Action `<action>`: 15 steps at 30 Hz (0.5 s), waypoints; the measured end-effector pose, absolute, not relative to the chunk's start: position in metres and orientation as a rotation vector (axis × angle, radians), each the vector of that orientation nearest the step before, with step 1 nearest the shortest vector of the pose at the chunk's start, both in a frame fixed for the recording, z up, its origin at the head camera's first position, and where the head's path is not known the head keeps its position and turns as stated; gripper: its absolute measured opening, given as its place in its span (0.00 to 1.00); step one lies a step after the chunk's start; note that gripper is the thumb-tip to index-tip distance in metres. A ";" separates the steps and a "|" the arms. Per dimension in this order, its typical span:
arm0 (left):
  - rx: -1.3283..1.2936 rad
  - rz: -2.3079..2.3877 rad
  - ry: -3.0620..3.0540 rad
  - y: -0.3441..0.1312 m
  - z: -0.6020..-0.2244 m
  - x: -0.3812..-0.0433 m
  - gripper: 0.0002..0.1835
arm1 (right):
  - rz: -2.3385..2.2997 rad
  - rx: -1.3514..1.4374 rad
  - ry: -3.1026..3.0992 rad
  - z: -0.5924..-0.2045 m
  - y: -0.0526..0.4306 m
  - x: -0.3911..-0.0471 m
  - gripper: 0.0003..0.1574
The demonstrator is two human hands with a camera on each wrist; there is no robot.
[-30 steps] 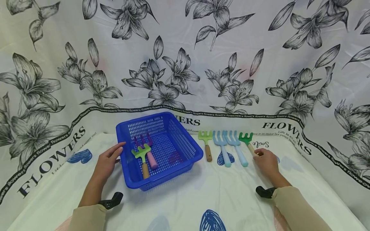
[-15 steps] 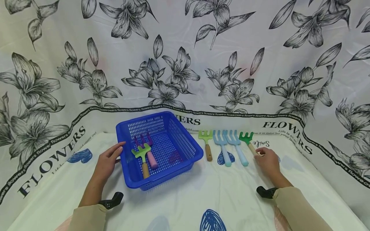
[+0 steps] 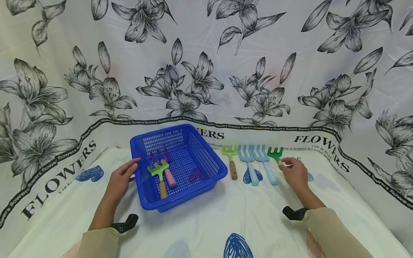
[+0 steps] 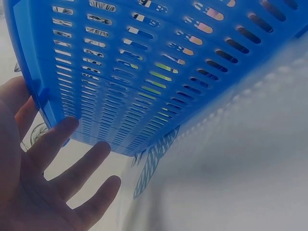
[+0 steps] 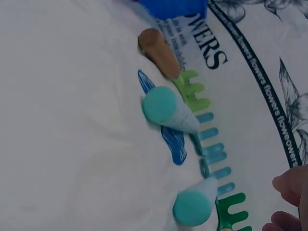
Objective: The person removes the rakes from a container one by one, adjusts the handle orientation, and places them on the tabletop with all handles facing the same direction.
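Observation:
My left hand (image 3: 119, 182) rests its fingertips against the left rim of a blue plastic basket (image 3: 213, 173), its fingers spread along the outer wall. Inside lie a light green hand fork (image 3: 158, 171) with a wooden handle and a purple one with a pink handle (image 3: 170, 178). My right hand (image 3: 295, 175) hovers at a dark green hand fork (image 3: 275, 153) on the cloth, the far end of the row. It covers the fork's pale handle in the head view. In the right wrist view the thumb and fingertips (image 5: 286, 185) are parted, with nothing between them.
Left of the dark green fork lie two blue hand forks (image 3: 250, 163) and a light green one with a brown handle (image 3: 233, 170). A printed white cloth (image 3: 206, 229) covers the table. Behind stands a flowered curtain (image 3: 193, 36).
My right hand has let go of the dark green hand fork's handle and risen slightly toward its neck. The fork stays in the row. My left hand has not moved.

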State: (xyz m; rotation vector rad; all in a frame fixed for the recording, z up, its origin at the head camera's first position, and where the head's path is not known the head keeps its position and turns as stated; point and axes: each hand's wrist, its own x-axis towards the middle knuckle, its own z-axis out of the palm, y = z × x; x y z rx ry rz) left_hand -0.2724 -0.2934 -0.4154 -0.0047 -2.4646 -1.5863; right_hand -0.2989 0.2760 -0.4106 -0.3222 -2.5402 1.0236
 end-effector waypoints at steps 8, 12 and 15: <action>-0.018 -1.586 -2.461 -0.293 -0.415 -0.273 0.33 | 1.112 -0.242 -2.544 -0.399 0.250 -0.292 0.18; -0.023 -1.589 -2.461 -0.294 -0.416 -0.273 0.33 | 1.160 -0.152 -2.556 -0.395 0.236 -0.289 0.17; -0.023 -1.596 -2.462 -0.294 -0.416 -0.272 0.33 | 1.176 -0.078 -2.573 -0.390 0.225 -0.287 0.18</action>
